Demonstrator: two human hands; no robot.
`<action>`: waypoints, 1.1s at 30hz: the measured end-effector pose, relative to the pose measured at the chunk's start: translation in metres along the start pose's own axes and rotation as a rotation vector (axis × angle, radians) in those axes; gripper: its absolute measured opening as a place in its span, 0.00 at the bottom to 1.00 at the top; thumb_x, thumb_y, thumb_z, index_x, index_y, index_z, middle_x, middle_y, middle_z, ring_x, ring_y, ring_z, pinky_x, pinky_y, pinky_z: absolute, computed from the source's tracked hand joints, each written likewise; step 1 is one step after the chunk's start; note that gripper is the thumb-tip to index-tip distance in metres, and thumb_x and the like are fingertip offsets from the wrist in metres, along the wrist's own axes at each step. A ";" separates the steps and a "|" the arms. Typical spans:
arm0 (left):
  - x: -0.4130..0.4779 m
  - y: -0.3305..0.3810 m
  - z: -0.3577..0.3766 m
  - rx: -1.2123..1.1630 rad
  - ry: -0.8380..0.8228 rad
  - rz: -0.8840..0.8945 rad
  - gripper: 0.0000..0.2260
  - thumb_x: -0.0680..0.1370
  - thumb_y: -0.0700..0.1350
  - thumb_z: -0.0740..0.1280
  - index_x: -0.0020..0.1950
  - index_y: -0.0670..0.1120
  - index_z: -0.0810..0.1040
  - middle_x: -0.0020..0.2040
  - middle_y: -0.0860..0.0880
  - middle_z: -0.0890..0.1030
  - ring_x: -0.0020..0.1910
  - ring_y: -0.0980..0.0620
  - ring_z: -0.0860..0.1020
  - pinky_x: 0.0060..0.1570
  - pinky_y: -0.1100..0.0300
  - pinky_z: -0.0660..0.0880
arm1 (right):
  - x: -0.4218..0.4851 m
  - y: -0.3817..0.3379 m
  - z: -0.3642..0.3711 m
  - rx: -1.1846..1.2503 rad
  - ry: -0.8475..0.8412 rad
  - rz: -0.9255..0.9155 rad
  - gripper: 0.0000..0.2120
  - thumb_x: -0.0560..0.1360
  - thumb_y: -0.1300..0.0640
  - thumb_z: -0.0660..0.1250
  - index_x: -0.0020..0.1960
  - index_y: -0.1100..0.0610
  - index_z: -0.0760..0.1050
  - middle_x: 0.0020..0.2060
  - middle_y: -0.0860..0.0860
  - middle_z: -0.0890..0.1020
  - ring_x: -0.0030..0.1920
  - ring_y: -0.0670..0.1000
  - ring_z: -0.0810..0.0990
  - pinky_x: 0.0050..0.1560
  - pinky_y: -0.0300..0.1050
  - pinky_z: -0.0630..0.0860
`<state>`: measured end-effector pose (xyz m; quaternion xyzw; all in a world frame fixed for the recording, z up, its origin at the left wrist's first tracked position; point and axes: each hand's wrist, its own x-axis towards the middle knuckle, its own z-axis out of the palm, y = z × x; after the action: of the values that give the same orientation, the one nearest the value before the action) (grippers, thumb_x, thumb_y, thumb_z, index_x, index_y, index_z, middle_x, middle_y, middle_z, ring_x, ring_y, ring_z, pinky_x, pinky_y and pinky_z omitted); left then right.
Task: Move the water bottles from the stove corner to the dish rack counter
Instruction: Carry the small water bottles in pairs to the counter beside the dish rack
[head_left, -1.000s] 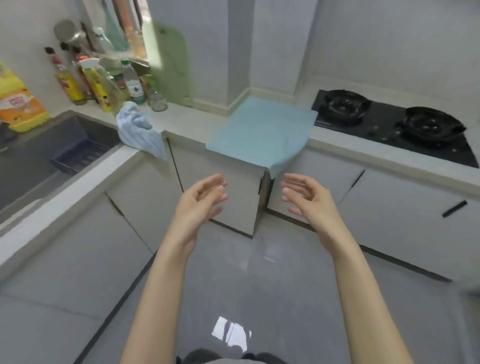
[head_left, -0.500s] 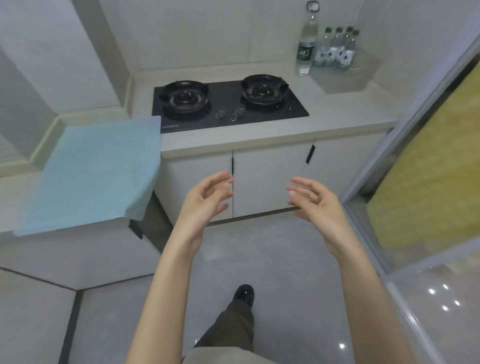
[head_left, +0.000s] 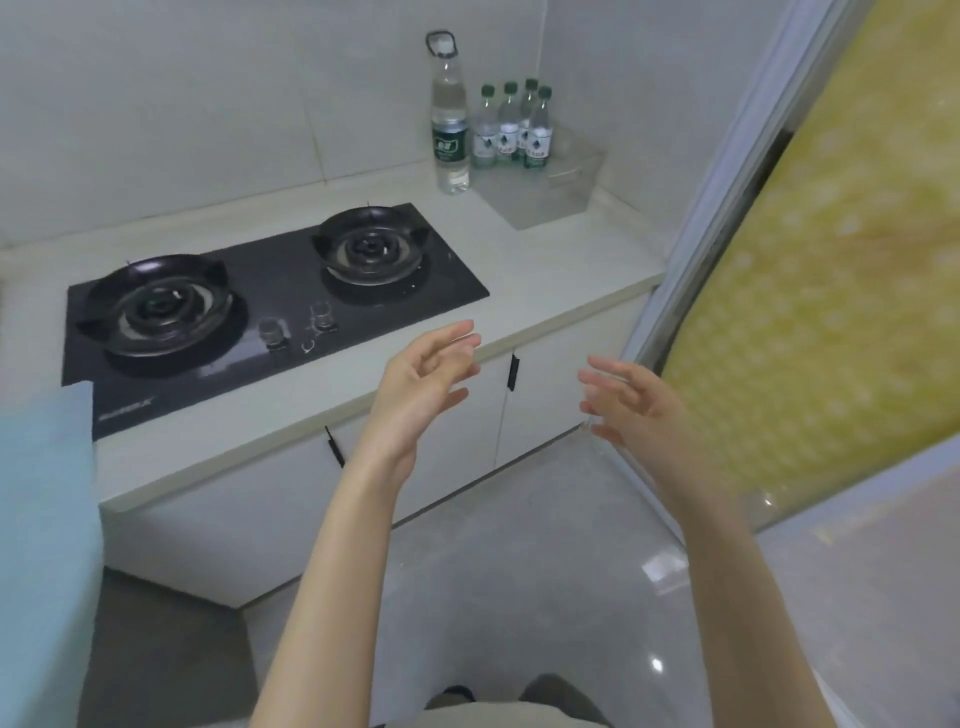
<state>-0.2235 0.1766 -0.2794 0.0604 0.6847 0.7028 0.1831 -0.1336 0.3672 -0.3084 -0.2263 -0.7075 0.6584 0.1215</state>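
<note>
Bottles (head_left: 508, 130) upright in far right counter (head_left: 545, 270) corner, beyond stove (head_left: 395, 296). Left grip (head_left: 415, 384) and right grip (head_left: 634, 405) empty, fingers loosely spread, well short. Reach past stove; grasp tall bottle (head_left: 449, 130) mid-body.

Black two-burner gas hob (head_left: 270, 306) set into pale counter (head_left: 545, 270); blue cloth (head_left: 41, 519) at left edge; clear container (head_left: 548, 195) in far corner.

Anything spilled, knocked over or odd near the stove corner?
Nothing stands out: the tall bottle and four small bottles stand upright in the corner, and the left hand and right hand hold nothing.
</note>
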 end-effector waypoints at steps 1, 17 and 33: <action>0.020 0.001 0.010 0.005 -0.016 -0.006 0.11 0.79 0.44 0.64 0.62 0.52 0.77 0.58 0.55 0.81 0.56 0.54 0.81 0.60 0.54 0.76 | 0.018 0.001 -0.008 0.001 0.019 0.006 0.10 0.77 0.57 0.67 0.55 0.45 0.77 0.53 0.44 0.83 0.52 0.50 0.81 0.55 0.49 0.78; 0.246 0.010 0.158 -0.036 0.072 -0.089 0.12 0.79 0.44 0.64 0.62 0.50 0.77 0.59 0.53 0.81 0.56 0.52 0.81 0.57 0.56 0.77 | 0.281 -0.018 -0.122 -0.026 -0.091 0.025 0.12 0.77 0.59 0.66 0.57 0.46 0.76 0.55 0.45 0.82 0.51 0.49 0.81 0.51 0.44 0.76; 0.418 0.040 0.189 -0.077 0.224 -0.052 0.12 0.79 0.45 0.66 0.62 0.51 0.77 0.58 0.54 0.82 0.55 0.54 0.81 0.56 0.56 0.77 | 0.483 -0.056 -0.129 -0.051 -0.209 -0.040 0.11 0.77 0.59 0.66 0.52 0.42 0.76 0.53 0.43 0.82 0.53 0.49 0.81 0.55 0.47 0.78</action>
<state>-0.5545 0.4964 -0.2990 -0.0436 0.6746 0.7261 0.1258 -0.5010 0.7100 -0.3010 -0.1454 -0.7370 0.6578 0.0542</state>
